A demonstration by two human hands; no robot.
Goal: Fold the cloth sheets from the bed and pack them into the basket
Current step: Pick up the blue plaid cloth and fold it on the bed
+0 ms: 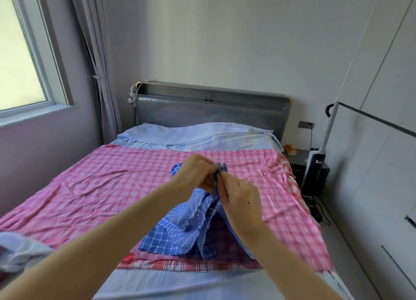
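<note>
A blue checked cloth [177,230] hangs lifted over the middle of the bed, its lower part resting on a pink checked sheet [101,187] spread flat across the mattress. My left hand [195,173] and my right hand [236,194] meet at the cloth's top edge, both pinching it close together. A red and white checked cloth [180,264] lies under the blue one near the bed's foot. No basket is in view.
A grey headboard [211,110] and light blue pillows [198,133] are at the far end. A window and curtain stand left. A dark nightstand [299,160] and an upright vacuum [319,155] stand right, beside white wardrobe doors. Crumpled fabric [20,248] lies at lower left.
</note>
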